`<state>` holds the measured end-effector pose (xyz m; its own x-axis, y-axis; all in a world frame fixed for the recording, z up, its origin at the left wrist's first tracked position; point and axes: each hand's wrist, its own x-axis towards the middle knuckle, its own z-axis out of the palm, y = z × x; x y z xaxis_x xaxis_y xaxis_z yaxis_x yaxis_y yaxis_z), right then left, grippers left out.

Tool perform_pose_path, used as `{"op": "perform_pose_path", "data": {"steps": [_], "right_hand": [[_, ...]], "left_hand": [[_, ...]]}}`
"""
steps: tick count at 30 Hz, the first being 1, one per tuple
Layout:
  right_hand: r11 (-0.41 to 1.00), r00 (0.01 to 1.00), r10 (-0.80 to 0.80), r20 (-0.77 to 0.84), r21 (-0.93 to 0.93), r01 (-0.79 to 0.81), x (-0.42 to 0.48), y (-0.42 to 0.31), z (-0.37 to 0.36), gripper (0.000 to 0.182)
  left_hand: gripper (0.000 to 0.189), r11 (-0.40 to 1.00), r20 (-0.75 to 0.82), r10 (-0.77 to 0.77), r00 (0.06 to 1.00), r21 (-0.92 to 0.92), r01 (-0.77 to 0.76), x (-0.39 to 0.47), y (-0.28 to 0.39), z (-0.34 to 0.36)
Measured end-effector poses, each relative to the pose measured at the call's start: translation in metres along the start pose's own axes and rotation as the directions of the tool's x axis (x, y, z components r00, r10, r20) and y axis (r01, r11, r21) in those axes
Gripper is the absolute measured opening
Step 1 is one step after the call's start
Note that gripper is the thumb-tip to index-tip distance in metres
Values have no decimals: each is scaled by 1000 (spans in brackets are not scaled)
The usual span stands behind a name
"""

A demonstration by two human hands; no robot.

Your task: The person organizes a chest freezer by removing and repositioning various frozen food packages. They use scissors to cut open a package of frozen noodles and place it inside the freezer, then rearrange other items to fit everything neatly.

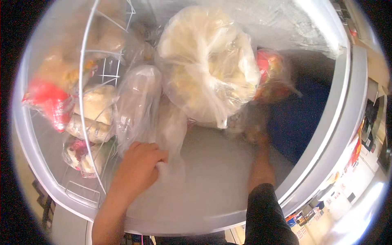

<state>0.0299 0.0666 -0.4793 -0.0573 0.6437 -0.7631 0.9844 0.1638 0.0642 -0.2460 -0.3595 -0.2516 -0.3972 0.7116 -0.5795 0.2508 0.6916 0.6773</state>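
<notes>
My left hand (142, 165) grips the gathered end of a clear plastic bag (136, 101), its fingers curled around the film. The bag lies lengthwise above the hand, beside a white wire basket (83, 61). A large, round, knotted plastic bag of pale yellow food (208, 67) fills the upper middle. My right hand (258, 131) reaches down below and right of that bag, near a dim brownish bag. Haze and shadow blur its fingers, so whether it holds anything cannot be made out.
The chest freezer's white rim (324, 131) curves around the right and front. Wrapped food packs (95, 104) and a red bag (52, 99) lie on the left, in or beside the basket. A red and yellow bag (271, 72) is behind the round one. Frost coats the back wall (275, 24).
</notes>
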Motion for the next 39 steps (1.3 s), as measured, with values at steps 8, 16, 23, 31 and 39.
{"op": "perform_pose_path", "data": {"steps": [8,16,23,31,39], "right_hand": [[985,984,-29,176,-164,59,-15,-14,6,30],[950,955,-57,291,-277,141,-4,-43,37,31],[920,940,-61,335,-347,184,0,-71,49,31],[907,944,-15,329,-393,151,-39,-55,10,32],[962,915,-30,402,-238,137,-121,-42,-13,33]], "left_hand": [[28,999,-36,46,998,29,-45,-8,-3,1],[31,999,24,47,999,20,-48,1,0,1],[24,999,-3,40,999,20,-40,-2,4,-1],[26,997,-9,23,1000,68,-22,-6,0,6],[14,993,-158,79,984,94,-64,-11,-10,21]]}}
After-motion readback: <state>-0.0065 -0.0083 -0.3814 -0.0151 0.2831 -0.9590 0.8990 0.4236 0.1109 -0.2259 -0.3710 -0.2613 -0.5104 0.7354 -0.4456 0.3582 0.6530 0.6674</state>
